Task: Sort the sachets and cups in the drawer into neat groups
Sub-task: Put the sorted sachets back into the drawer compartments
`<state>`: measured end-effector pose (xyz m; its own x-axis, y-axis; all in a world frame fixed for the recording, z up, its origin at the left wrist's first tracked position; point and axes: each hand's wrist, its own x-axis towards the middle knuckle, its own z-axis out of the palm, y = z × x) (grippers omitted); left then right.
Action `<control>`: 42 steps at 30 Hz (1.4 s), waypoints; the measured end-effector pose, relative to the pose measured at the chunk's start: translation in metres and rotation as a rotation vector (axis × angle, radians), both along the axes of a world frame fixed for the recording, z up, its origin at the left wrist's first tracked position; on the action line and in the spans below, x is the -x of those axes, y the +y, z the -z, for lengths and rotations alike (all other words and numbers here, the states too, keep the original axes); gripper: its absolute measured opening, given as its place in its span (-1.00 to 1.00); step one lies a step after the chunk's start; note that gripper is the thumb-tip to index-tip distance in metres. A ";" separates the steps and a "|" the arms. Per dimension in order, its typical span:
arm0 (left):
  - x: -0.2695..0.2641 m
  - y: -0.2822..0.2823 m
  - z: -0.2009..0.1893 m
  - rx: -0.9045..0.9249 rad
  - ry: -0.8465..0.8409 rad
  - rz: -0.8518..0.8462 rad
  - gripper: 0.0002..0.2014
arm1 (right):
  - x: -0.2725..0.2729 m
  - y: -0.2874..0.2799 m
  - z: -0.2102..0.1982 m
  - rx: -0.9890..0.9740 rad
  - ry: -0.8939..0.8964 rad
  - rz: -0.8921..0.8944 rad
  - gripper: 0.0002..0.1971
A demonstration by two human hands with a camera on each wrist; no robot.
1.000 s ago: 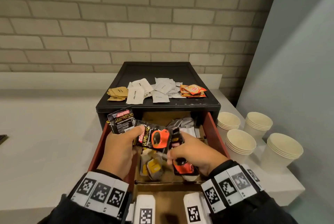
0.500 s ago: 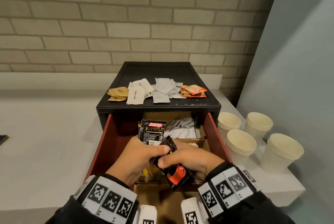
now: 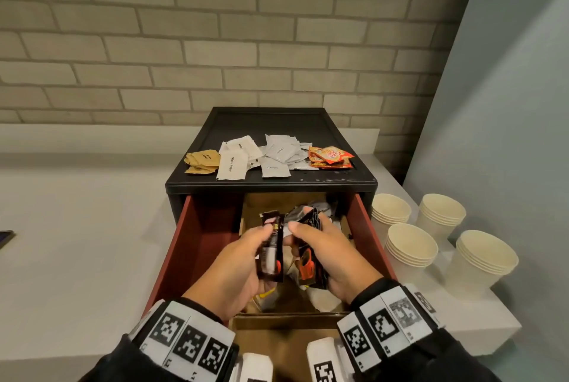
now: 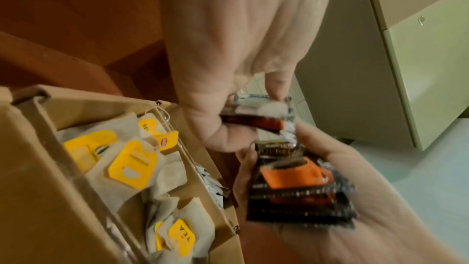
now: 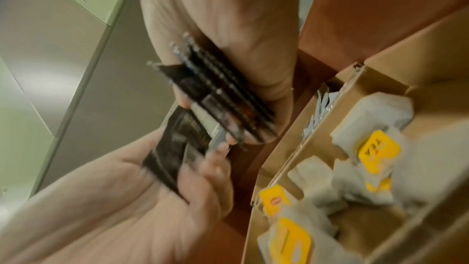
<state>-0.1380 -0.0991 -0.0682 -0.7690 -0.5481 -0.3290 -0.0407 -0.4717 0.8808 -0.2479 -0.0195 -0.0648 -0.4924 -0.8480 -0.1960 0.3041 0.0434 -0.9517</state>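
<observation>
Both hands hover over the open red drawer (image 3: pixel 197 243). My left hand (image 3: pixel 268 243) grips black coffee sachets (image 3: pixel 271 258) held on edge; in the left wrist view the left hand (image 4: pixel 243 119) pinches them (image 4: pixel 264 116). My right hand (image 3: pixel 304 237) holds a stack of black sachets with an orange cup print (image 3: pixel 309 264), also seen as the stack (image 4: pixel 299 184) and, on edge, the stack (image 5: pixel 223 103). The two bundles touch. Tea bags with yellow tags (image 4: pixel 127 164) lie in a cardboard compartment below.
On the black cabinet top (image 3: pixel 308 126) lie brown sachets (image 3: pixel 201 161), white sugar sachets (image 3: pixel 234 160), cream sachets (image 3: pixel 278 153) and orange sachets (image 3: pixel 329 157). Several stacks of paper cups (image 3: pixel 409 246) stand on the white counter to the right.
My left hand came in from the drawer's left side to meet the right. Both hands turned their black sachets on edge and moved a little farther back over the drawer.
</observation>
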 end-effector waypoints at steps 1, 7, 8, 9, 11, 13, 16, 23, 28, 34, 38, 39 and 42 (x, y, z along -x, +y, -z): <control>0.001 0.001 0.002 0.023 -0.009 0.012 -0.71 | -0.002 -0.001 0.002 0.004 -0.017 -0.012 -0.80; 0.003 0.001 0.006 0.002 0.072 -0.037 -0.73 | -0.006 -0.001 0.004 0.082 -0.065 -0.071 -0.63; 0.003 0.000 0.005 -0.009 0.086 -0.051 -0.74 | -0.006 0.000 0.004 0.085 -0.054 -0.069 -0.64; 0.003 0.000 0.004 -0.021 0.094 -0.073 -0.76 | -0.005 -0.001 0.005 0.083 -0.046 -0.060 -0.65; 0.002 -0.001 0.002 -0.044 0.100 -0.122 -0.82 | -0.006 0.000 0.003 0.084 -0.042 -0.048 -0.66; 0.001 -0.001 0.001 -0.065 0.100 -0.135 -0.85 | -0.005 0.000 0.002 0.094 -0.034 -0.048 -0.65; 0.001 0.000 0.002 -0.111 0.049 -0.086 -0.74 | -0.008 -0.001 0.004 0.058 0.087 -0.045 -0.60; 0.000 0.003 0.008 0.043 -0.064 0.060 -0.59 | -0.013 -0.004 0.010 -0.053 0.385 0.017 -0.66; 0.000 -0.002 0.002 -0.165 0.048 -0.091 -0.72 | -0.001 0.001 0.001 0.061 0.141 0.145 -0.55; -0.005 0.004 -0.003 -0.135 0.048 0.105 -0.59 | -0.002 0.003 -0.002 0.088 -0.053 0.103 -0.78; -0.007 0.010 -0.006 -0.197 0.015 0.161 -0.26 | -0.010 0.000 -0.002 0.034 0.088 0.078 -0.69; -0.007 0.009 -0.007 -0.219 0.019 0.176 -0.18 | -0.010 -0.001 -0.001 0.017 0.117 0.077 -0.61; -0.007 0.009 -0.008 -0.255 0.001 0.169 -0.04 | -0.009 -0.003 0.001 0.016 0.174 0.077 -0.87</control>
<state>-0.1314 -0.0905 -0.0600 -0.8427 -0.3122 -0.4385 -0.1362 -0.6644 0.7348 -0.2394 -0.0225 -0.0659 -0.5815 -0.8087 -0.0886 0.1364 0.0104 -0.9906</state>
